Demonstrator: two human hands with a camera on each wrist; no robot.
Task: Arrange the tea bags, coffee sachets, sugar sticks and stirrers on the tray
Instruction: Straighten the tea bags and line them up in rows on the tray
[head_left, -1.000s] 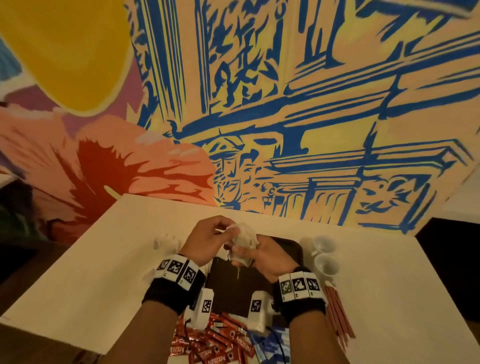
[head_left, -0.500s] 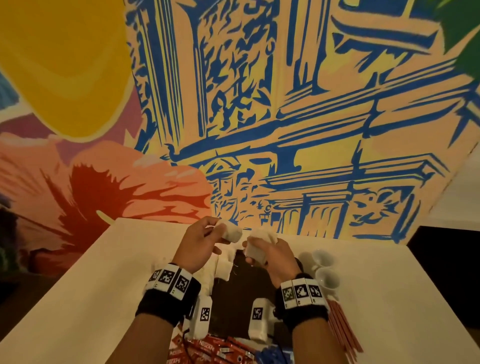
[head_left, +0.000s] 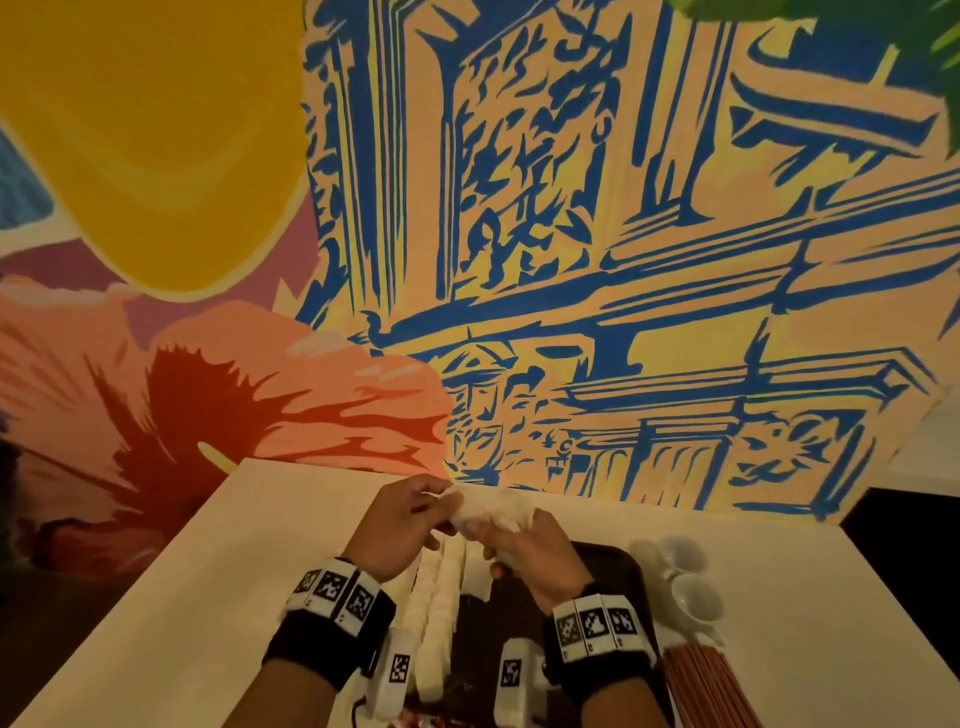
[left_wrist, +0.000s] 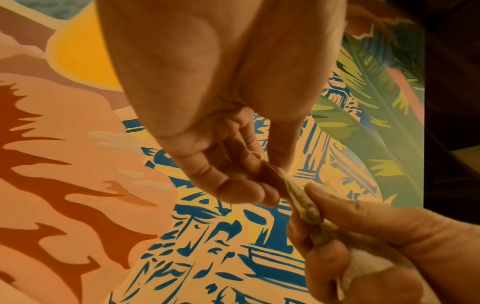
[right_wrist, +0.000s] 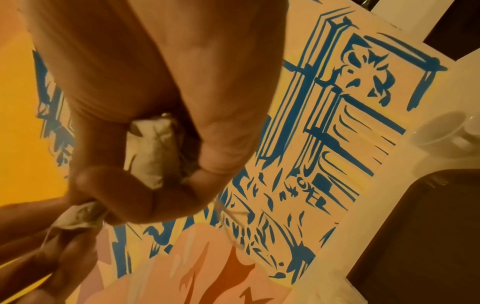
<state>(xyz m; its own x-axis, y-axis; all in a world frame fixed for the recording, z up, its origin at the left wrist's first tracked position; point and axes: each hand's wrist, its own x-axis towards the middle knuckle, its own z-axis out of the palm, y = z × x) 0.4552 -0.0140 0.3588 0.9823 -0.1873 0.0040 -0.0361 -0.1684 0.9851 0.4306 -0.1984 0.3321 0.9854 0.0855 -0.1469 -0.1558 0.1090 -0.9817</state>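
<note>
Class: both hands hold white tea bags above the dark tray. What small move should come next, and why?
Probably lower the white tea bag pinched by the left hand and right hand onto the dark rectangular tray, extending the row of white tea bags already there.

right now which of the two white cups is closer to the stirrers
The nearer white cup, the one lower in the head view, sits just above the bundle of reddish stirrers. The other white cup stands beyond it, closer to the painted wall.

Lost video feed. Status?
Left hand and right hand pinch white paper tea bags above dark rectangular tray. Nothing blocking.
</note>
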